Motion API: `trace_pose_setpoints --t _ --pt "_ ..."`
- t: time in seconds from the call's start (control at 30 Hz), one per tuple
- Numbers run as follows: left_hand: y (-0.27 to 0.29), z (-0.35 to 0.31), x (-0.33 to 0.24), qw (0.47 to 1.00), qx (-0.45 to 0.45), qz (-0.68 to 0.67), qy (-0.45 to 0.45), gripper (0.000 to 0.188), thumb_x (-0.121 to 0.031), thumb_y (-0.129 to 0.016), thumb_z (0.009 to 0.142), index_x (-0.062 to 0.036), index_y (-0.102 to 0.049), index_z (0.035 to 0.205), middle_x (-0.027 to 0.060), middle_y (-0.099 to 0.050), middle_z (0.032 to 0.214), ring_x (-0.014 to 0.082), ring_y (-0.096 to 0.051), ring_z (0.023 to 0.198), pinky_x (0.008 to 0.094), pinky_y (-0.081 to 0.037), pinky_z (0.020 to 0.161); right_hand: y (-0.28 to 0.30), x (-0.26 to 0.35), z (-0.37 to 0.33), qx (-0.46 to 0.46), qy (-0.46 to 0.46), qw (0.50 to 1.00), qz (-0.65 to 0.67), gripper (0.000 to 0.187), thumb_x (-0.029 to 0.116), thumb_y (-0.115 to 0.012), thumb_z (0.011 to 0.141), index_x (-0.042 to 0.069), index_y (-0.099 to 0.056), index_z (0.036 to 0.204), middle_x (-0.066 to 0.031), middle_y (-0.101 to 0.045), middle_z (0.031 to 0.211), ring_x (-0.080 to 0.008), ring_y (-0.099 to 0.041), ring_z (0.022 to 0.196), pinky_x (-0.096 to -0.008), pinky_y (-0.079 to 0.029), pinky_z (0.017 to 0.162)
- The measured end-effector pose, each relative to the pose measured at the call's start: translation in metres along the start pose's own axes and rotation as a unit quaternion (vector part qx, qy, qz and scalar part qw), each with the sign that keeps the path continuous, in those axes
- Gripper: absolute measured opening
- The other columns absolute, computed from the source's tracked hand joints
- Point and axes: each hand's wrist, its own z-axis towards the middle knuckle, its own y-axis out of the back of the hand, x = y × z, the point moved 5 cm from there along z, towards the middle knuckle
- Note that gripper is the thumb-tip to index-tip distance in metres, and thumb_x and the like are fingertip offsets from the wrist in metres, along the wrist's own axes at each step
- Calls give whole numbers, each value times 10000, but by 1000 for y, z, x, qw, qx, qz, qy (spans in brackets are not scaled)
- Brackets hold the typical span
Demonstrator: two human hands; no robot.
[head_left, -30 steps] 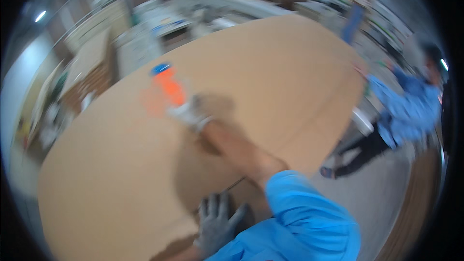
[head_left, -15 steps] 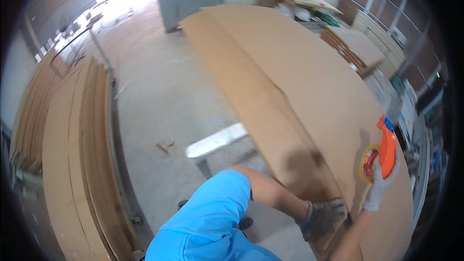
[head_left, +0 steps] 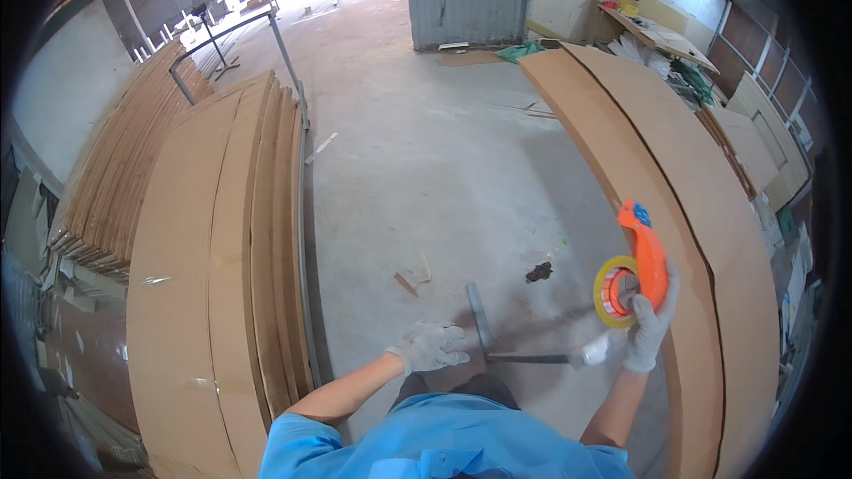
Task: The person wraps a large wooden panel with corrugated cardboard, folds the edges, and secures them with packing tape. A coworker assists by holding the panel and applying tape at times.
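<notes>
My right hand (head_left: 650,330), in a pale work glove, is wrapped around an orange tape dispenser (head_left: 655,259). A yellow-rimmed roll of tape (head_left: 612,291) is mounted on the dispenser. Both are held up beside the near part of a long cardboard-covered panel (head_left: 692,168) at the right, with a dark lengthwise seam along its top. In front of my body hangs my left hand (head_left: 431,348), gloved too, over the concrete floor, fingers extended and nothing in it.
Long cardboard packages (head_left: 177,275) are stacked at the left beside a metal rail frame (head_left: 288,53). Below my hands stands a metal support with a pale wrapped end (head_left: 596,351). Scraps (head_left: 538,272) lie on the floor (head_left: 399,177). A grey metal door (head_left: 466,0) stands at the back.
My left hand has come off the cardboard panel and moved left, over the floor. The view has swung left, so the panel sits farther right. My right hand still grips the tape dispenser.
</notes>
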Motion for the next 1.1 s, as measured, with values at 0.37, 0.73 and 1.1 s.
trace_pose_setpoints --t 0.37,0.73,1.1 --pt "67 78 388 937 -158 -56 305 556 -424 -699 875 -45 -636 1277 235 -683 1176 336 -652 1134 370 -492 992 -92 -55 181 -79 99 992 -23 764 135 -732 744 11 -458 1447 -130 -494 1421 -253 -481 1310 -376 -366 1119" --pt "11 -68 469 607 39 -466 642 177 -284 -621 958 -121 -664 1011 3 -607 734 150 -507 509 296 -377 435 -135 -154 330 -127 12 988 89 780 212 -626 768 -44 -396 1468 -223 -440 1495 -375 -456 1365 -471 -333 1184" --pt "263 198 670 714 -41 -357 601 336 -293 -599 995 -132 -611 1290 7 -685 1063 179 -660 912 338 -518 829 -148 -172 348 -378 -21 907 -184 658 384 -523 849 -22 -522 1366 -213 -552 1393 -357 -543 1287 -484 -423 1113"
